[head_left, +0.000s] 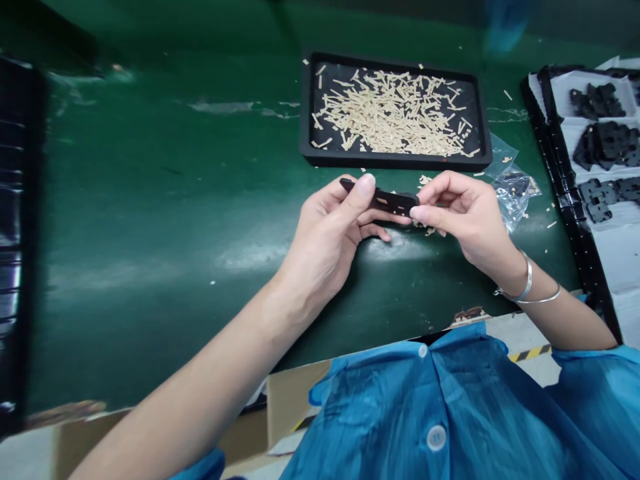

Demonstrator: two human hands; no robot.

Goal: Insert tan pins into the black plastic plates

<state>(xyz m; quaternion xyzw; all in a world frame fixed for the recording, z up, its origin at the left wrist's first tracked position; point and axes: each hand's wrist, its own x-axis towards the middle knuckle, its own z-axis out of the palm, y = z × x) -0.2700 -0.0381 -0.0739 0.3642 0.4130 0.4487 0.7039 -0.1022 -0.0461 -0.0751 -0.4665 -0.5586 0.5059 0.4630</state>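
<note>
I hold a small flat black part with cut-outs between both hands, just above the green table. My left hand grips its left end, thumb on top and fingers curled under. My right hand pinches its right end with thumb and forefinger. Silver bangles circle my right wrist.
A black tray heaped with several pale paper strips lies just beyond my hands. A crumpled clear plastic bag sits right of them. At the far right a tray holds several more black parts on white sheets. Dark stacked trays stand at the left edge.
</note>
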